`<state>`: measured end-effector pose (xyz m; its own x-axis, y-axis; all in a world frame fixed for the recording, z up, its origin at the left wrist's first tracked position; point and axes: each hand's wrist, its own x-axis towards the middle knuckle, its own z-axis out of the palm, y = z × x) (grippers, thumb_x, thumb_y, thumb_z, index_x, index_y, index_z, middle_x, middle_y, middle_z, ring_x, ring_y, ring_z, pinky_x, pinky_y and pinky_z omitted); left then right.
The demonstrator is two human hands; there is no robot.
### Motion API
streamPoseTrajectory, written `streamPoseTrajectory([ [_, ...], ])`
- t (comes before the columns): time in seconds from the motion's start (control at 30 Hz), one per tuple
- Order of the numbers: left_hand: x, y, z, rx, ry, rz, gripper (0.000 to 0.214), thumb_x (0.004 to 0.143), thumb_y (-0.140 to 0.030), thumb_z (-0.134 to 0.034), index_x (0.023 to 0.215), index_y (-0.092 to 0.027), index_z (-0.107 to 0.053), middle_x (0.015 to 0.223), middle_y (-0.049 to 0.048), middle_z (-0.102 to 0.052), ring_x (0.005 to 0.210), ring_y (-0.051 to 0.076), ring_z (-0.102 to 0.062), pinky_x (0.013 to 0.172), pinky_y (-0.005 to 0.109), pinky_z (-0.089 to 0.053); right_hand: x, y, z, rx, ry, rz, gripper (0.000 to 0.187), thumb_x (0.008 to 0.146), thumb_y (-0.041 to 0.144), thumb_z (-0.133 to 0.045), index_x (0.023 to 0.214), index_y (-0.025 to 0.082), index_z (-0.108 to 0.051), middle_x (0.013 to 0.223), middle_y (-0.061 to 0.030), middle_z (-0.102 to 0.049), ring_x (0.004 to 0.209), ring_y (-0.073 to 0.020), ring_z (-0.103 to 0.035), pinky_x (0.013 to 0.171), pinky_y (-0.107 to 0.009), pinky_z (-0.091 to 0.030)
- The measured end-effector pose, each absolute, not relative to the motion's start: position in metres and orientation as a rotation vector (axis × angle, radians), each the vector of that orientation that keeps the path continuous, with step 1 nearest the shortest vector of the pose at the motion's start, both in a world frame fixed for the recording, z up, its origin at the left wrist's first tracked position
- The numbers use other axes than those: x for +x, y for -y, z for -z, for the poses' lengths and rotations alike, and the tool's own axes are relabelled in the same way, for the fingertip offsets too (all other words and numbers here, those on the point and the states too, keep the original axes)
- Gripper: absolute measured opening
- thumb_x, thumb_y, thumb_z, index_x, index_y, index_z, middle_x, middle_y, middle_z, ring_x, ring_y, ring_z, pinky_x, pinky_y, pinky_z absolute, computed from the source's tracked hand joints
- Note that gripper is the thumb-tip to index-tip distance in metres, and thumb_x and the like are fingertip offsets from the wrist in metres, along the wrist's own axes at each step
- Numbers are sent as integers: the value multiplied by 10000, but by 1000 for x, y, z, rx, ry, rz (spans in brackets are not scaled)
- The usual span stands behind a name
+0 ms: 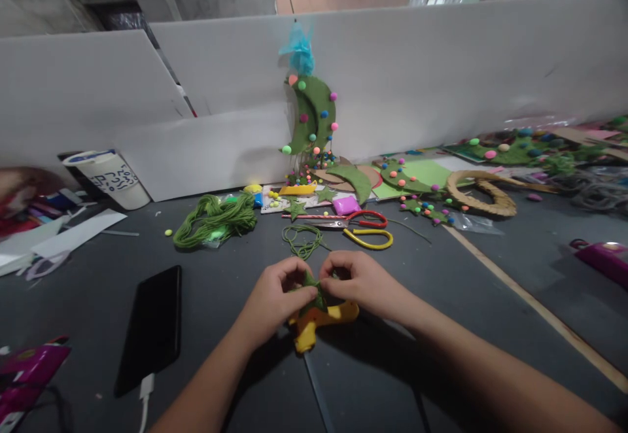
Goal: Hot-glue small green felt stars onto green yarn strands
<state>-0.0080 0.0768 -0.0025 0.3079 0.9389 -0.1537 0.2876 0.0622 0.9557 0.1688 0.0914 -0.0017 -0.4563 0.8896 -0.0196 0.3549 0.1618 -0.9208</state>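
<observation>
Low over the dark table, my left hand (pixel 283 294) is closed on a small green felt piece (pixel 314 292) that looks like a star. Thumb and fingers of my right hand (pixel 356 280) pinch the same piece at its right side. Most of its outline is hidden behind my fingers. Just below and partly under my hands lies a yellow glue gun (pixel 314 326), with a pale glue stick (pixel 318 390) running out toward me. A small tangle of green yarn (pixel 303 242) lies just beyond my fingertips.
Scissors (pixel 367 231) with red and yellow handles lie beyond my right hand. A green yarn bundle (pixel 216 219), a phone (pixel 152 325) and a paper cup (pixel 110 178) are on the left. A decorated green moon (pixel 321 116) hangs on the white partition (pixel 417 80).
</observation>
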Motion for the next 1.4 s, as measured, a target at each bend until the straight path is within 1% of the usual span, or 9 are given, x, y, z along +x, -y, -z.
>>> streamPoseTrajectory([
  [0.4,-6,-76,2,1423,-1223,-747,21,679,-180,-548,681,-161,-558,566,-38,-480,534,100,-436,509,210,-340,167,-91,7,-1145,1845,-1344,67,701,162,-545,692,165,-611,632,30,-564,591,-97,-492,554,-196,-357],
  [0.67,-14,-79,-4,1296,-1113,-648,176,677,-279,-637,794,-159,-581,654,-15,-579,571,99,-508,541,216,-388,168,-96,7,-1142,1704,-1481,80,712,197,-533,691,150,-593,605,34,-525,560,-88,-456,549,-208,-353],
  [0.9,-12,-79,0,1438,-1239,-662,96,677,-226,-606,739,-158,-577,614,-16,-568,533,94,-489,494,197,-364,167,-95,9,-1158,1866,-1244,78,709,162,-539,680,164,-612,652,21,-560,638,-108,-488,589,-220,-363],
  [0.97,-12,-80,1,1428,-1251,-675,73,678,-210,-591,728,-159,-577,585,-29,-547,496,81,-464,465,185,-349,168,-95,6,-1161,1848,-1218,85,702,153,-552,734,168,-628,707,10,-575,639,-108,-492,593,-227,-376],
  [1.07,-13,-80,0,1338,-1235,-670,65,673,-196,-580,726,-159,-573,548,-50,-518,408,50,-388,389,162,-292,171,-97,1,-1080,1736,-1227,188,708,135,-547,873,185,-620,832,-7,-578,647,-104,-512,613,-241,-412],
  [1.17,-15,-79,-2,1215,-1167,-602,79,661,-194,-591,726,-153,-571,544,-55,-507,357,27,-328,334,147,-218,176,-102,1,-869,1656,-1234,247,744,140,-530,972,217,-588,1017,-34,-569,889,-146,-565,780,-295,-445],
  [1.27,-18,-80,-4,1071,-1091,-649,75,673,-194,-593,723,-146,-564,544,-54,-502,338,7,-297,317,130,-159,181,-106,4,-878,1751,-949,289,736,120,-548,995,241,-588,1221,-43,-484,1164,-189,-430,976,-369,-331],
  [1.33,-23,-83,-2,973,-1069,-798,73,691,-198,-592,716,-141,-554,538,-65,-482,324,-10,-256,310,123,-125,183,-106,5,-1009,1832,-732,251,736,107,-538,952,222,-592,1169,-53,-504,1116,-192,-453,958,-372,-338],
  [1.4,-28,-89,2,880,-1087,-995,92,697,-209,-602,729,-142,-547,551,-78,-466,312,-21,-238,302,120,-115,182,-102,5,-1094,1985,-704,178,752,118,-513,891,201,-589,979,-43,-563,905,-165,-536,811,-320,-421],
])
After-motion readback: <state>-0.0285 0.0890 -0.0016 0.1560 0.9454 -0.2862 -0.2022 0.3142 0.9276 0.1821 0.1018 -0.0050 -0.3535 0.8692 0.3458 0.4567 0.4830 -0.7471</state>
